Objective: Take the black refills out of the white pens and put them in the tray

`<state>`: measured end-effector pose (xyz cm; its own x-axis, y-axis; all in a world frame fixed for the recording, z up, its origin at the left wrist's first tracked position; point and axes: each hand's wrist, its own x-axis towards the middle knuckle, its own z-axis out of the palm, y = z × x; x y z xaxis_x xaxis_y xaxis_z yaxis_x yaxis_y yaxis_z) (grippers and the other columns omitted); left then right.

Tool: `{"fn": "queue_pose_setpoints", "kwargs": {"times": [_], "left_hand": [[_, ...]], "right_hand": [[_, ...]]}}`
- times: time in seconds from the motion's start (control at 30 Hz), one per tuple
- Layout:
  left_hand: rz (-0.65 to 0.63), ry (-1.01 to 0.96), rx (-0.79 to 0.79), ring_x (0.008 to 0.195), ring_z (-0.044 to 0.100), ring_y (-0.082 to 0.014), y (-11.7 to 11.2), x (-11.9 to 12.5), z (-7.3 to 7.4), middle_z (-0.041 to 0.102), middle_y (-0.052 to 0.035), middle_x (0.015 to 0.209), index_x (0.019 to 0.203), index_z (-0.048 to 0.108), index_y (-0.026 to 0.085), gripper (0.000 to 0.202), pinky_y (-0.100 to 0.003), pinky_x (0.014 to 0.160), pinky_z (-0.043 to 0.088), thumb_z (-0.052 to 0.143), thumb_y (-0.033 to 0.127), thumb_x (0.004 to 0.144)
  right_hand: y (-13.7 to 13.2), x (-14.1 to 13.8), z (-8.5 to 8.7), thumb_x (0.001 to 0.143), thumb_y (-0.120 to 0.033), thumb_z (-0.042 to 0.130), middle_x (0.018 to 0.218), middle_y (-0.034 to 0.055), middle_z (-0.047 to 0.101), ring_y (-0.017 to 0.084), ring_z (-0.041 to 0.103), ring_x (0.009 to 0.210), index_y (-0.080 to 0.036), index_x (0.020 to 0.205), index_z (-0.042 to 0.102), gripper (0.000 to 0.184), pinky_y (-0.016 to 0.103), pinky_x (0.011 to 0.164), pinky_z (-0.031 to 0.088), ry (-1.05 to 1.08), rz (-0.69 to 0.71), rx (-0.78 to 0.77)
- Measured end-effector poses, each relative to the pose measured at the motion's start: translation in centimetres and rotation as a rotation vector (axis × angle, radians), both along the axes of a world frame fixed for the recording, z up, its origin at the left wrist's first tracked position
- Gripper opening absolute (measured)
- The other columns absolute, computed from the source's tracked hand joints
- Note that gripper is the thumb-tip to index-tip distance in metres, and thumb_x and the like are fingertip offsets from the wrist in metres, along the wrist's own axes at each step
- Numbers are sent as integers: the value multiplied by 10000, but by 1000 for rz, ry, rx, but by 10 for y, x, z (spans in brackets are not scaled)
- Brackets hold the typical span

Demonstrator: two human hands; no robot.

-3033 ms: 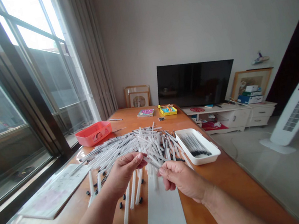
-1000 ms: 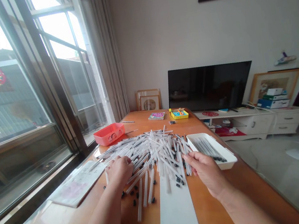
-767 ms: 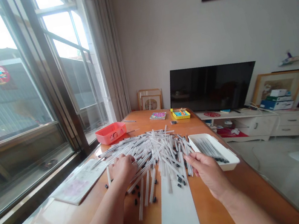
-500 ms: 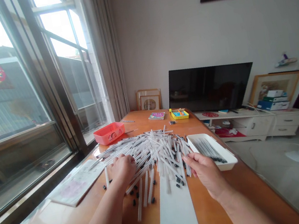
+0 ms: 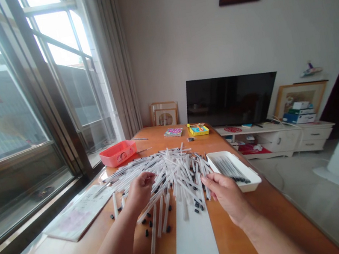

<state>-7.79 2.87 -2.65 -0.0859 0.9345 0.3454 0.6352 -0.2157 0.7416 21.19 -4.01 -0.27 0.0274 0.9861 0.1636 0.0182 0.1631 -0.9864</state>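
A big heap of white pen barrels lies across the middle of the orange wooden table. My left hand rests at the heap's left front, fingers curled and pinched on a barrel. My right hand is at the heap's right edge, fingers pinched together on something thin that I cannot make out. Right beside it stands a white tray holding dark pen refills. Small black caps lie scattered on the table by the heap. A white paper strip lies in front of me.
A pink plastic basket stands at the far left by the window. A printed sheet lies at the left edge. A small book and a yellow box sit at the far end. A television and a white fan stand beyond the table.
Three seconds ago both hands were raised together over the heap; they have moved apart and dropped to its left and right edges. My left hand's fingers have curled onto a barrel.
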Motion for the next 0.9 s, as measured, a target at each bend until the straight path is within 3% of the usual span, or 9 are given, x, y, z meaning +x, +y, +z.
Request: {"fn": "queue_pose_setpoints", "kwargs": {"times": [0.1,0.2,0.43,0.57,0.77,0.9], "left_hand": [[78,50,6,876,676,-214,4,-6,-3,752,-80,971,1131,687,166,351,-297,763,498,525,306,854],[132,117,-10,974,665,-226,5,-11,-4,743,-87,1059,1107,697,183,331,-307,843,486,510,229,838],[218,583,-69,972,585,-293,-5,-7,-1,698,-75,1061,949,755,274,258,-374,829,433,531,312,826],[218,620,-88,960,576,-295,-6,-3,1,684,-85,1060,949,766,275,285,-372,820,425,505,338,851],[178,591,-96,997,573,-280,-6,3,6,686,-88,1057,899,759,246,254,-367,927,410,512,262,841],[150,616,-101,983,572,-286,-7,7,6,682,-94,1051,929,754,249,270,-377,895,418,498,303,863]], "right_hand": [[0,0,0,834,-555,665,613,-47,466,126,383,588,-183,807,654,373,267,570,298,9,3,-4],[-1,-1,3,820,-562,676,607,-48,467,126,387,586,-185,785,647,379,267,569,304,18,3,-11],[-3,-1,6,820,-563,675,590,-50,459,128,391,583,-188,768,644,380,268,570,306,22,-2,-15],[0,0,1,812,-568,679,604,-45,483,129,396,588,-191,772,645,381,267,569,313,25,2,-11],[2,-1,-3,807,-573,679,656,-33,528,127,411,597,-192,773,640,385,264,569,325,24,7,-11],[1,-2,-2,818,-556,676,645,-35,512,126,408,601,-188,786,648,371,262,573,324,15,6,-5]]}}
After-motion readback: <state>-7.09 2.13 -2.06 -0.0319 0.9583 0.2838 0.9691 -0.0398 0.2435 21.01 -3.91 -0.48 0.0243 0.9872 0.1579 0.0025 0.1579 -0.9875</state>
